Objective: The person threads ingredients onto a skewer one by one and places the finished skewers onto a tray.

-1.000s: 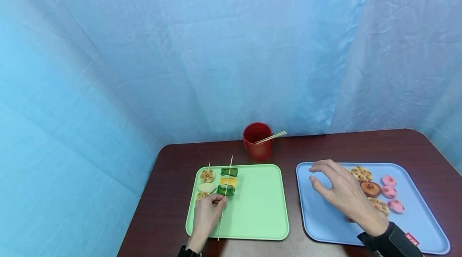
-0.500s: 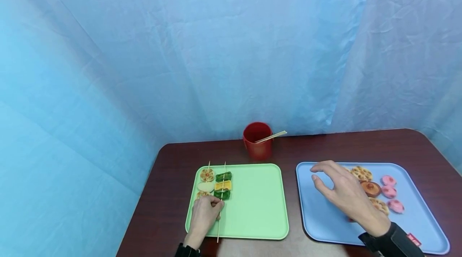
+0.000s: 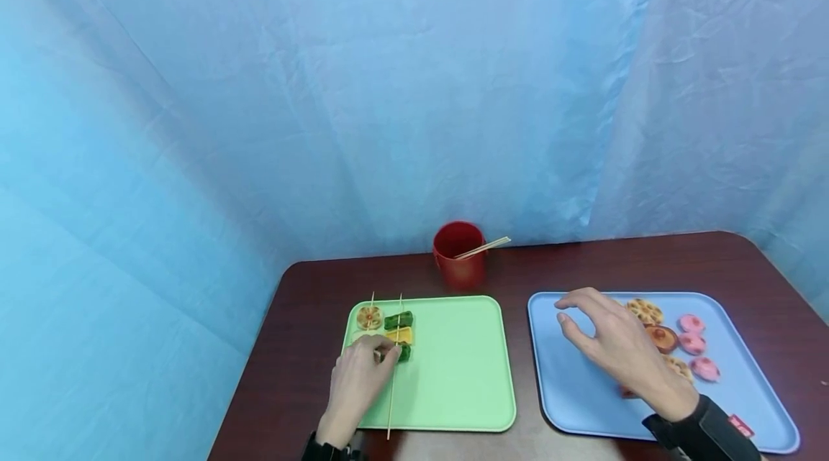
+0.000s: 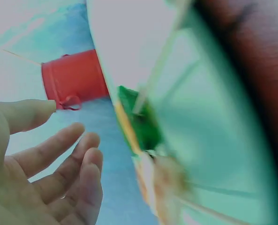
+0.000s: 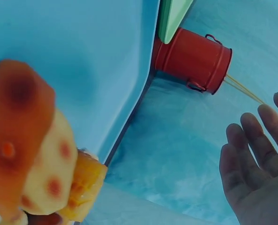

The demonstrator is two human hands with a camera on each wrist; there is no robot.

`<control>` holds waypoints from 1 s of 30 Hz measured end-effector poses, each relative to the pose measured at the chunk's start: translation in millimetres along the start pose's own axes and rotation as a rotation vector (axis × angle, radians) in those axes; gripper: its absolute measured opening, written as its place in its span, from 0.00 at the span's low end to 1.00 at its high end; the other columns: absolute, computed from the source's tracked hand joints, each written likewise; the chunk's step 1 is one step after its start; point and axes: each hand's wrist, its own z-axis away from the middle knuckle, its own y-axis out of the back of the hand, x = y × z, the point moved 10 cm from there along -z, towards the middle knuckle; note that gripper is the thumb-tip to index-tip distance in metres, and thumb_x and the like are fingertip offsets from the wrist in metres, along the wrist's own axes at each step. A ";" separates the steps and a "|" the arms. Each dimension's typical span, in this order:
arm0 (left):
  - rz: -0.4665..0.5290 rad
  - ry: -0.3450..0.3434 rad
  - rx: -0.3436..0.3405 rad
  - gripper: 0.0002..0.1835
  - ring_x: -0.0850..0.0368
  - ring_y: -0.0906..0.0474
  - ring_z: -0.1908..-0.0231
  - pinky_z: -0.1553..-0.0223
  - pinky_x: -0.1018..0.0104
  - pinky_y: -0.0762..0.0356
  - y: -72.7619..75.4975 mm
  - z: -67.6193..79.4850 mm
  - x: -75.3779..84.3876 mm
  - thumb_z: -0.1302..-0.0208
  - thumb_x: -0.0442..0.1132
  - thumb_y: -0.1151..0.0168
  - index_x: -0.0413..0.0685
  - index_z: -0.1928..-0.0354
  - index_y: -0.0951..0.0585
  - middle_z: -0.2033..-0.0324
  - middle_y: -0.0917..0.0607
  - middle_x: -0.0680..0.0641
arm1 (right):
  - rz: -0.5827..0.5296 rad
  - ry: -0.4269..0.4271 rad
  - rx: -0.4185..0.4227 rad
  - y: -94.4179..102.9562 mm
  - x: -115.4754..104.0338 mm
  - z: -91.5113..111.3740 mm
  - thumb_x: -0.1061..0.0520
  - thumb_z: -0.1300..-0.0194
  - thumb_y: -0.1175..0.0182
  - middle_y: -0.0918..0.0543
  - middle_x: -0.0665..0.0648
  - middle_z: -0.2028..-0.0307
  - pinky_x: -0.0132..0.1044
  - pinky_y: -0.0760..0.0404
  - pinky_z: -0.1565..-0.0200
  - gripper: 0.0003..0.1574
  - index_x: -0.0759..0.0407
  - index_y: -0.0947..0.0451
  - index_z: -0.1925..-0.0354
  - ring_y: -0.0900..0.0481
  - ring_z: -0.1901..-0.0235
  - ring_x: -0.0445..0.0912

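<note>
A skewer point(image 3: 399, 335) with green pieces and a yellow one lies on the green tray point(image 3: 460, 382), its bare stick reaching past the front rim. Over it hovers my left hand point(image 3: 359, 378); the left wrist view shows thumb and fingers apart, nothing between them. Beside it lies a second skewer point(image 3: 370, 317) with a round browned slice on top, its lower part hidden by that hand. My right hand point(image 3: 622, 353) hangs above the blue tray point(image 3: 570, 403) with fingers loosely bent and nothing in them, nearest the lotus root slices point(image 3: 644, 311) and a brown mushroom-like piece point(image 3: 662, 338).
Behind the trays stands a red bucket point(image 3: 458, 267) with thin sticks point(image 3: 484, 249) leaning out of it. Several pink pieces point(image 3: 691, 343) lie at the right of the blue tray. A blue curtain point(image 3: 414, 101) hangs behind the dark wooden table point(image 3: 272, 367).
My left hand first shifted the green-and-yellow skewer left beside the other skewer, then let go of it and rose slightly. The right hand has stayed about where it was.
</note>
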 end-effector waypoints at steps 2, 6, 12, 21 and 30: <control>0.028 -0.049 0.010 0.11 0.59 0.21 0.65 0.68 0.59 0.24 2.6 -7.2 12.9 0.40 0.51 0.37 0.56 0.61 0.13 0.65 0.16 0.56 | 0.008 -0.004 -0.012 -1.0 -0.2 -3.5 0.52 0.40 0.35 0.20 0.49 0.60 0.44 0.20 0.65 0.10 0.52 0.18 0.59 0.22 0.62 0.44; 0.167 -0.172 -0.011 0.15 0.53 0.21 0.57 0.59 0.55 0.25 -0.8 -20.2 45.2 0.36 0.48 0.39 0.50 0.53 0.15 0.58 0.17 0.50 | -0.001 0.008 -0.003 0.2 -3.7 -16.0 0.50 0.39 0.36 0.20 0.46 0.60 0.42 0.20 0.66 0.10 0.50 0.18 0.59 0.22 0.62 0.41; 0.425 -0.211 -0.071 0.18 0.52 0.23 0.54 0.57 0.55 0.23 -24.0 -32.2 74.8 0.33 0.48 0.42 0.49 0.46 0.18 0.53 0.18 0.48 | -0.032 0.052 0.071 8.5 -15.5 -45.0 0.50 0.38 0.36 0.20 0.44 0.61 0.40 0.22 0.68 0.10 0.50 0.18 0.59 0.23 0.63 0.39; 0.497 -0.129 -0.052 0.17 0.52 0.22 0.53 0.54 0.54 0.24 -45.6 -36.5 80.3 0.33 0.46 0.42 0.47 0.48 0.17 0.53 0.17 0.48 | -0.028 0.046 0.138 7.6 -29.2 -86.5 0.49 0.37 0.38 0.19 0.55 0.58 0.46 0.24 0.66 0.17 0.59 0.18 0.55 0.24 0.60 0.48; 0.470 -0.098 -0.029 0.15 0.53 0.22 0.54 0.56 0.59 0.25 -57.2 -36.9 84.6 0.35 0.45 0.41 0.48 0.51 0.16 0.56 0.17 0.52 | 0.030 0.040 0.175 -1.3 -36.3 -104.7 0.48 0.37 0.39 0.18 0.55 0.62 0.41 0.24 0.72 0.13 0.55 0.16 0.62 0.25 0.68 0.45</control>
